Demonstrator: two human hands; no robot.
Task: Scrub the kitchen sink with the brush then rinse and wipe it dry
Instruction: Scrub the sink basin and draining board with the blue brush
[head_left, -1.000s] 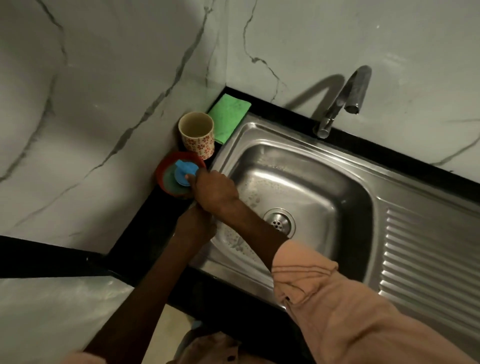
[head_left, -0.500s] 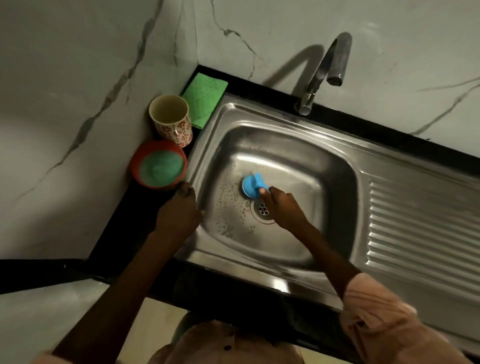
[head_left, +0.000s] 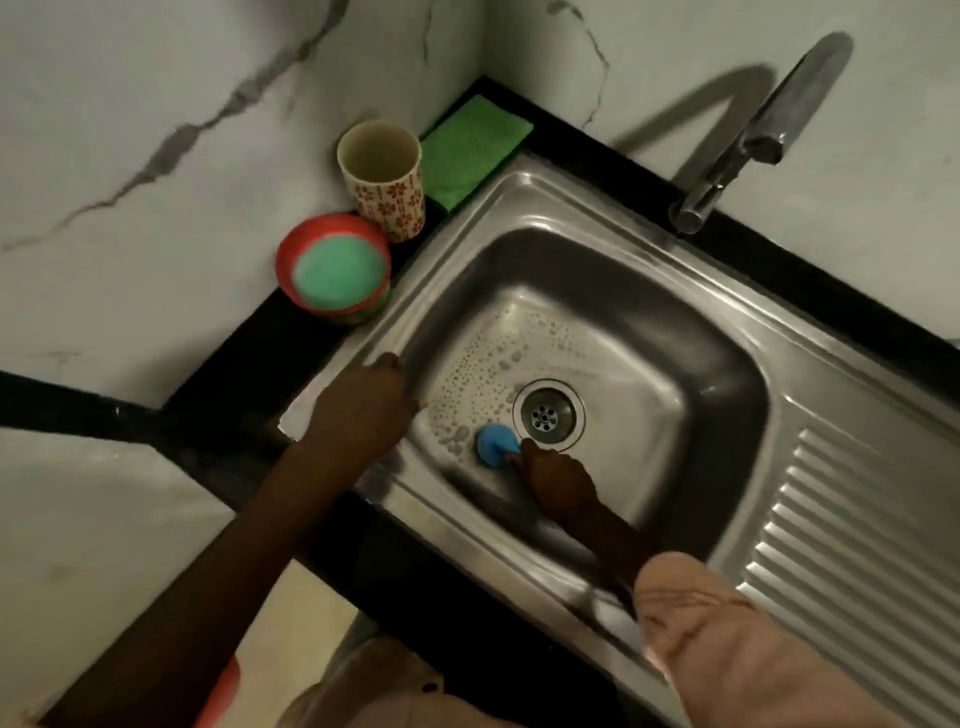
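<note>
the blue brush (head_left: 497, 446) is gripped by the right hand (head_left: 558, 480) and pressed to the sink (head_left: 613, 260) floor beside the drain (head_left: 546, 414); light, stiff and likely soap-slick, it is best held by its top knob. the rim is steadied by the left hand (head_left: 363, 410), fingers flat.

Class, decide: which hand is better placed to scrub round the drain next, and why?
Right. The right hand grips the blue brush on the basin floor beside the drain; the left hand rests on the sink's rim.
</note>
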